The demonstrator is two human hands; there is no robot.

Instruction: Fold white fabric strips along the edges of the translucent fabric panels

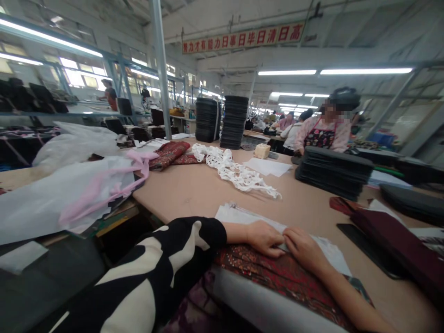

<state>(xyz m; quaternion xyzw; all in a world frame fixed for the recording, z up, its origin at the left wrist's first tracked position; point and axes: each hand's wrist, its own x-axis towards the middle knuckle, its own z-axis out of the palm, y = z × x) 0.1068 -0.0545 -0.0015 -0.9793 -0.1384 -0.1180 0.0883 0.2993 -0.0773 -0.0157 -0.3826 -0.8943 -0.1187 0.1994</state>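
My left hand (pixel 265 238) and my right hand (pixel 305 249) meet at the near edge of the table (pixel 194 189). Both rest on a red patterned cloth (pixel 277 273) where it overlaps a stack of white paper sheets (pixel 239 215). The fingers of each hand are curled and pressed together at the paper's edge, pinching something I cannot make out. My left arm wears a black and cream sleeve (pixel 163 268).
White lace trim (pixel 236 171) and more red cloth (pixel 171 152) lie mid-table. Stacks of black trays stand at the back (pixel 234 121) and right (pixel 333 171). White plastic bags (pixel 69 185) lie left. A dark red cloth (pixel 391 236) lies right. A person in an apron (pixel 322 132) sits across.
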